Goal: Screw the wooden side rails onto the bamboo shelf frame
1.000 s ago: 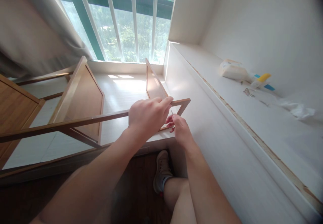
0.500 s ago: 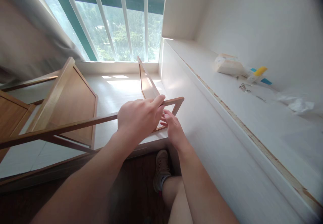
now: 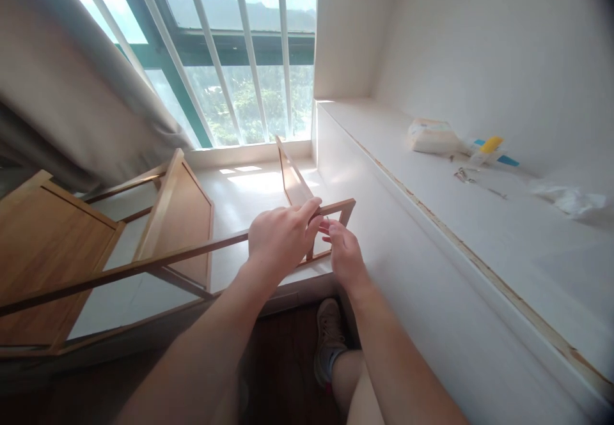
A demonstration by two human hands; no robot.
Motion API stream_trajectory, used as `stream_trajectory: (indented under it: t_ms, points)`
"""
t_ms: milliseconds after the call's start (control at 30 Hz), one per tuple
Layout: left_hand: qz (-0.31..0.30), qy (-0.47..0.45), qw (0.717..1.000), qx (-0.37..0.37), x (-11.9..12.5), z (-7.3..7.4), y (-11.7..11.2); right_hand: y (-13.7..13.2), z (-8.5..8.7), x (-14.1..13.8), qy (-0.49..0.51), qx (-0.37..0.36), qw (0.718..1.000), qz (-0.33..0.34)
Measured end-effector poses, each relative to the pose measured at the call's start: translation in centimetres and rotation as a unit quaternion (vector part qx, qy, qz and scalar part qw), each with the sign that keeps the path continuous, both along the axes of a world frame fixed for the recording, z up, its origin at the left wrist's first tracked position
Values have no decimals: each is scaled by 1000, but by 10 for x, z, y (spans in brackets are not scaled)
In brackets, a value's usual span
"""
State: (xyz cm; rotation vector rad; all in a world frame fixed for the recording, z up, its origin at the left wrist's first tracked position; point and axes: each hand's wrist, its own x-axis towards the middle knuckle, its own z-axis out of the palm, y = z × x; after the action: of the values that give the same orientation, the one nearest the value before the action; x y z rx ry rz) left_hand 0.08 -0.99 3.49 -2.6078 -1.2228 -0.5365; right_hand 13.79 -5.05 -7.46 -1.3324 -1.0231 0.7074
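A wooden frame [image 3: 144,265] lies tipped on the white window platform, its long top rail running from lower left to a corner at centre. My left hand [image 3: 281,239] is closed over that rail near the corner, index finger stretched along it. My right hand [image 3: 343,252] sits just right of it, under the rail, with fingertips pinched together on something too small to make out. Wooden side panels [image 3: 185,208] of the same piece stand behind the rail.
A white ledge [image 3: 480,220] runs along the right wall with a tissue pack [image 3: 432,136], a yellow and blue item [image 3: 489,147], small metal parts [image 3: 463,174] and a crumpled plastic bag [image 3: 568,198]. Barred window and grey curtain [image 3: 71,92] are ahead. My shoe [image 3: 329,339] rests on dark floor.
The view has tilted up, showing more window and sky. Both hands stay at the rail's corner; the thin pin seen in my right fingers a second ago no longer shows.
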Motion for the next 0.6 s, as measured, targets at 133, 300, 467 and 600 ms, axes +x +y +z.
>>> stream_trajectory:
  t_ms: [133, 300, 467, 600]
  points:
    - [14, -3, 1000, -16, 0, 0, -2, -9, 16, -6, -71, 41, 994, -70]
    - [31, -5, 998, -47, 5, -2, 0, -20, 28, -7, -21, 108, 981, -159]
    - [-38, -54, 997, -44, -6, 9, -2, -13, 15, 8, 85, 142, 952, -257]
    - [-47, -95, 994, -4, -49, 22, -19, -3, -1, 21, 159, 126, 932, -300]
